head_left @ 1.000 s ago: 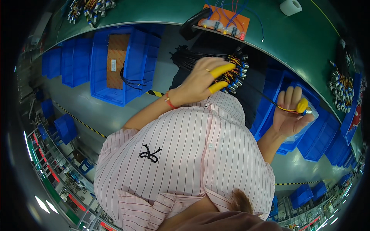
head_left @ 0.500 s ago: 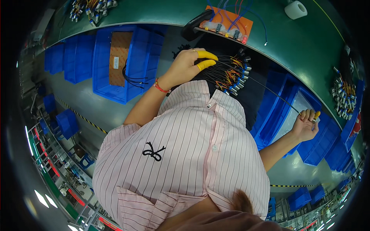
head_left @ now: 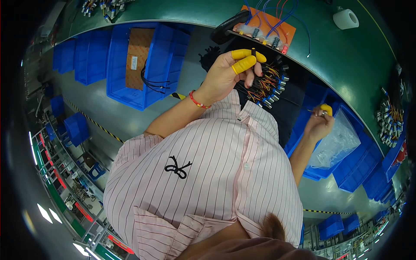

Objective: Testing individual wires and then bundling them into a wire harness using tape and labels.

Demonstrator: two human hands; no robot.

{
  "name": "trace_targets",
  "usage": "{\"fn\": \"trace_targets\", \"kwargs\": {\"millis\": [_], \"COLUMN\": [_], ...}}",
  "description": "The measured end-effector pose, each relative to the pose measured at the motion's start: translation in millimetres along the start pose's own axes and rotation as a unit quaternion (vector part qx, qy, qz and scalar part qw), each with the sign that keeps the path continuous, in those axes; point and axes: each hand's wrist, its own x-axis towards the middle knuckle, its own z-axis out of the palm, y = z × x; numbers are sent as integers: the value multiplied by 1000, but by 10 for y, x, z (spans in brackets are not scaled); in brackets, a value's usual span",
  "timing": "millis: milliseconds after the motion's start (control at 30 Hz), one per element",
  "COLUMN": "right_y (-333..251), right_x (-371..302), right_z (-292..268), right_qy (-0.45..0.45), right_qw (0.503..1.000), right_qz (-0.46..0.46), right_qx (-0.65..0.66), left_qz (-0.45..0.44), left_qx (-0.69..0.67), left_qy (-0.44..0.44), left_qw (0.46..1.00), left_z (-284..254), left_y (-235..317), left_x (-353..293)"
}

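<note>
Yellow finger cots cover the thumb and forefinger of my left hand (head_left: pixel 232 76), which pinches the black end of a cable (head_left: pixel 253 52). It is raised over a bundle of black cables (head_left: pixel 273 84) on my lap, with orange and yellow wires and blue-ringed silver connectors fanned to the right. My right hand (head_left: pixel 319 125), farther right above a blue bin, closes on a small metal connector (head_left: pixel 324 113) with a thin orange wire showing. Whether both pieces belong to one cable cannot be made out.
A green workbench (head_left: pixel 342 56) curves across the far side. On it are an orange test board (head_left: pixel 277 28) with coloured leads, a white roll (head_left: pixel 346 19) and another connector bundle (head_left: pixel 390 119). Blue bins (head_left: pixel 130 97) stand on the left; one at right holds a clear plastic bag (head_left: pixel 336 141).
My left hand has risen off the bundle and now pinches a black cable end. My right hand has come left and inward; the cable stretched taut between the hands is no longer seen.
</note>
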Motion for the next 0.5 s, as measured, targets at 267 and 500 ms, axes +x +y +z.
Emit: {"fn": "trace_targets", "kwargs": {"millis": [267,500], "right_y": [189,210], "right_x": [-10,-49], "right_z": [452,620], "right_qy": [-125,-121], "right_qw": [989,981], "right_qz": [-6,-30], "right_qx": [-81,-145], "left_qz": [-36,-69], "left_qx": [8,-10], "left_qy": [45,50], "left_qw": [998,996], "left_z": [14,43], "left_y": [20,22], "left_x": [74,135]}}
